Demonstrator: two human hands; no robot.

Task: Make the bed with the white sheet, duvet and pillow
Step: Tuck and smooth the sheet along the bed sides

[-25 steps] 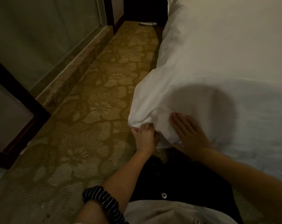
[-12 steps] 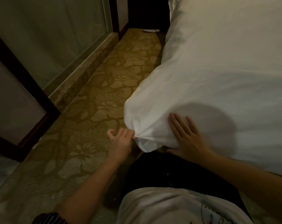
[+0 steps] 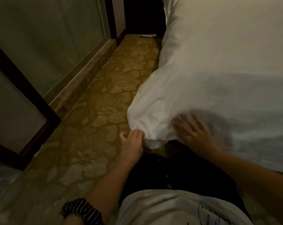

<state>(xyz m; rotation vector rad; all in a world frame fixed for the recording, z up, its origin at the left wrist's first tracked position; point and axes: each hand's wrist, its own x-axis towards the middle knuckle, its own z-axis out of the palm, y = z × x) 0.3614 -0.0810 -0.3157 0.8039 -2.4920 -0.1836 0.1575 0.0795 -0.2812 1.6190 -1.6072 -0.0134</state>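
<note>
Though apart, 2 hands (image 3: pixel 132 143) (image 3: pixel 193 135) on 1 duvet (image 3: pixel 202 75).

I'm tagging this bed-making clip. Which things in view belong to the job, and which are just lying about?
In the job:
white duvet
left hand, pinching the duvet's corner
right hand, flat on the duvet

Just there:
small pale item at the far end of the patterned carpet
striped scrunchie on the left arm
glass panel

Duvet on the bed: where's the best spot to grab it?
Take the duvet by its bunched corner, pinching from the carpet side, where the left hand holds it. The cloth gathers into a fold there; elsewhere it lies broad and smooth, as under the right hand.
</note>
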